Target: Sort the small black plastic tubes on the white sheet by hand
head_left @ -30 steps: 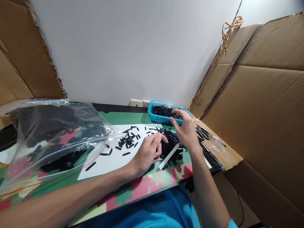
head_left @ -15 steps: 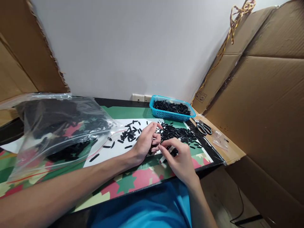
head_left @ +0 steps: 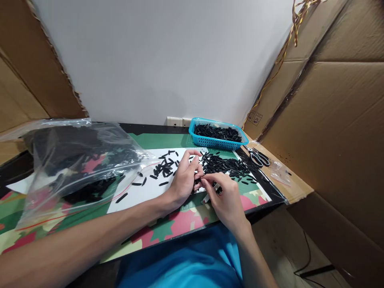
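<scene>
My left hand (head_left: 185, 176) is raised over the white sheet (head_left: 120, 206), its fingers curled and the thumb upright. Close against its fingertips, my right hand (head_left: 225, 194) is closed in a pinch of thumb and forefinger. Whatever lies between the two hands is too small and hidden to name. A slim white stick-like tool (head_left: 207, 198) shows under the right fingers; whether it is held or lying there I cannot tell. Beyond the hands lies a heap of short black strip-like pieces (head_left: 226, 165). More black pieces (head_left: 163, 168) are scattered left of my left hand.
A blue basket (head_left: 219, 143) full of black pieces stands at the back. On the left lies a large clear zip bag (head_left: 78, 160) with black pieces. Black-handled scissors (head_left: 258, 158) and a small plastic bag (head_left: 279, 172) lie right. Cardboard panels (head_left: 339, 128) flank the table.
The view has shifted slightly. The left thumb and forefinger stand a little further apart, and the right fingertips have come in closer to the left fingers.
</scene>
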{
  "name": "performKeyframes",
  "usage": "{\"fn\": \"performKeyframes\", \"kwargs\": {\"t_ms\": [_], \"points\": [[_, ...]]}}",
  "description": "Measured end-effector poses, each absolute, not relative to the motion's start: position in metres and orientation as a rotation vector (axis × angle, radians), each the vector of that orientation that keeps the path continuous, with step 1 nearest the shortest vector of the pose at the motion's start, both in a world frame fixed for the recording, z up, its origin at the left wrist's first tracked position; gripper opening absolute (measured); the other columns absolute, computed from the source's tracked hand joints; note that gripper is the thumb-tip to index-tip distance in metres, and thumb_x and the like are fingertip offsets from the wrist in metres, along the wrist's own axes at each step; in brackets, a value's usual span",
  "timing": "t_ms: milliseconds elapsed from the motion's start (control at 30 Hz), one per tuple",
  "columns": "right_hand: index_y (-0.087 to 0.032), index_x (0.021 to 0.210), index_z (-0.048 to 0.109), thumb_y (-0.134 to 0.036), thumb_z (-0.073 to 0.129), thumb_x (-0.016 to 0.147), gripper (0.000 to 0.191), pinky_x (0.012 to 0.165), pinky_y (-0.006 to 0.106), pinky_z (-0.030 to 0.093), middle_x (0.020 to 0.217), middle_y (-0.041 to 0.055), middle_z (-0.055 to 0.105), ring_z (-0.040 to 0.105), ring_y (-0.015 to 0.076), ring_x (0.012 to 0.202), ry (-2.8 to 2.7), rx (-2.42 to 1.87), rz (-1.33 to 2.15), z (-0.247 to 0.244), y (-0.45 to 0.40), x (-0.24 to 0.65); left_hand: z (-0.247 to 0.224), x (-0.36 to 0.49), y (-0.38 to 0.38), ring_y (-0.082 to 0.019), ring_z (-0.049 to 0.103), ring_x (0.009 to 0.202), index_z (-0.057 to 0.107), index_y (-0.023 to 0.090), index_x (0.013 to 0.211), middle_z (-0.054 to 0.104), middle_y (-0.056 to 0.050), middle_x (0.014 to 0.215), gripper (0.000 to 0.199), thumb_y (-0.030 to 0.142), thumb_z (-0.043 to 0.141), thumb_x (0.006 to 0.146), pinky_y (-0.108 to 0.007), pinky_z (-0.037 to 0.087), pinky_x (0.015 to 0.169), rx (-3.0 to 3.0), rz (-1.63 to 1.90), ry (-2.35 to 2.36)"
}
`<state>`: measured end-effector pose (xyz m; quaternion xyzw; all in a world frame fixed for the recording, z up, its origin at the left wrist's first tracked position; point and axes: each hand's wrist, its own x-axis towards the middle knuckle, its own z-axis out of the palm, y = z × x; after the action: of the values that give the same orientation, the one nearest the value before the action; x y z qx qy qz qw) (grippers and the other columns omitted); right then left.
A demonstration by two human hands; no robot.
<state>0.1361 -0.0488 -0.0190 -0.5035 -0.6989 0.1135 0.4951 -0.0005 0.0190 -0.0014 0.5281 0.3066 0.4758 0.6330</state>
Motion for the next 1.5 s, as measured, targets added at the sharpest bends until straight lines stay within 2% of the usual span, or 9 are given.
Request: {"fn": "performKeyframes", "kwargs": {"t_ms": [167,367,633,900,1067,1267,1433,1500], "points": [[-0.023,0.096,0.074,-0.029,0.062,0.106,0.017,0.078,0.035,0.052,0.09,0.0048,0.079,0.071,0.0221,0.083,-1.561,-1.237,0.277,-0.014,-0.05,0.143,0.002,0.0,0.02,-0.007,0.036,0.034,0.049,0.027,0.105,0.039,0.014,0.054,0.024,0.05,0.053,0.104,-0.014,0.032,0.035,1.199,1.055,0.722],[-0.021,0.091,0.075,-0.037,0.068,0.102,0.02,0.069,0.03,0.055,0.075,0.0011,0.073,0.069,0.0182,0.07,-1.281,-1.119,0.453,-0.005,-0.051,0.156,0.001,0.001,0.018,-0.004,0.031,0.037,0.056,0.02,0.086,0.036,0.011,0.054,0.039,0.055,0.06,0.101,-0.014,0.029,0.035,1.279,0.939,0.63],[-0.019,0.087,0.076,-0.042,0.073,0.097,0.025,0.065,0.029,0.056,0.07,0.0013,0.073,0.069,0.0174,0.066,-1.181,-1.059,0.615,-0.005,-0.046,0.157,0.001,0.0,0.006,-0.004,0.024,0.042,0.057,0.019,0.084,0.036,0.01,0.054,0.043,0.059,0.062,0.1,-0.014,0.027,0.036,1.394,0.782,0.554],[-0.021,0.092,0.081,-0.037,0.074,0.097,0.018,0.074,0.032,0.058,0.084,0.0044,0.082,0.075,0.0209,0.078,-1.355,-1.133,0.608,-0.003,-0.045,0.171,-0.001,0.0,0.009,-0.004,0.025,0.043,0.054,0.02,0.08,0.035,0.01,0.056,0.047,0.061,0.06,0.102,-0.014,0.025,0.037,1.411,0.806,0.592],[-0.022,0.099,0.081,-0.032,0.077,0.093,0.012,0.075,0.032,0.059,0.093,0.0047,0.082,0.076,0.0211,0.083,-1.358,-1.111,0.595,-0.004,-0.046,0.171,-0.001,0.0,0.008,-0.004,0.023,0.042,0.055,0.02,0.083,0.035,0.011,0.054,0.045,0.06,0.059,0.102,-0.014,0.026,0.037,1.411,0.824,0.589],[-0.022,0.105,0.072,-0.029,0.079,0.091,0.017,0.078,0.031,0.056,0.079,-0.0018,0.071,0.068,0.0176,0.076,-1.289,-1.16,0.474,-0.012,-0.04,0.176,-0.002,0.0,0.011,-0.004,0.023,0.041,0.055,0.02,0.079,0.032,0.011,0.051,0.048,0.063,0.063,0.099,-0.015,0.025,0.036,1.36,0.862,0.604],[-0.022,0.099,0.077,-0.024,0.072,0.093,0.008,0.084,0.035,0.056,0.09,0.0033,0.078,0.073,0.022,0.085,-1.394,-1.259,0.426,-0.013,-0.039,0.178,-0.006,0.001,0.022,-0.003,0.024,0.039,0.052,0.019,0.069,0.028,0.012,0.05,0.056,0.067,0.067,0.094,-0.016,0.025,0.037,1.224,0.92,0.661],[-0.022,0.104,0.077,-0.02,0.069,0.093,0.013,0.088,0.036,0.056,0.097,0.0052,0.079,0.074,0.0232,0.092,-1.433,-1.266,0.378,-0.013,-0.039,0.176,-0.007,0.001,0.024,-0.003,0.026,0.038,0.053,0.019,0.067,0.028,0.011,0.05,0.057,0.068,0.068,0.094,-0.017,0.025,0.037,1.211,0.922,0.673]]}}
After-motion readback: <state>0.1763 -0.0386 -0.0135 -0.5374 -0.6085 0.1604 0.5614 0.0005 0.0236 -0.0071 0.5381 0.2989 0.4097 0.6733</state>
